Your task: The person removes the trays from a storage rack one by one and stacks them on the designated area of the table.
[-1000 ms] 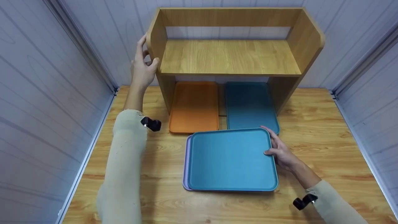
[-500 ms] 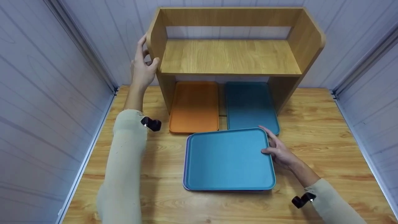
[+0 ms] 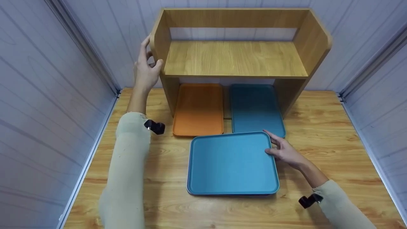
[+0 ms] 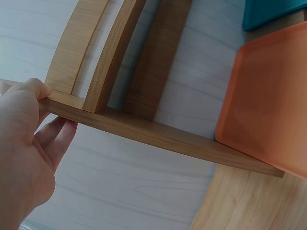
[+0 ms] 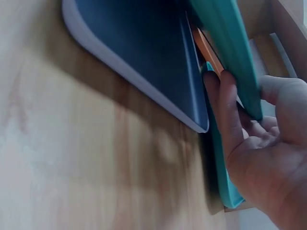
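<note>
The right hand (image 3: pixel 284 152) grips the blue tray's (image 3: pixel 232 163) right edge, thumb on top — the tray lies on the table (image 3: pixel 334 127). The left hand (image 3: pixel 145 68) clasps the wooden shelf's (image 3: pixel 235 57) left side panel. Beneath the shelf, just behind the held tray, lie an orange tray (image 3: pixel 198 109) and a teal tray (image 3: pixel 256 108).

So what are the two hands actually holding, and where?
The left hand grips the wooden shelf by its left side panel. The right hand holds the top blue tray at its right edge, fingers underneath.
</note>
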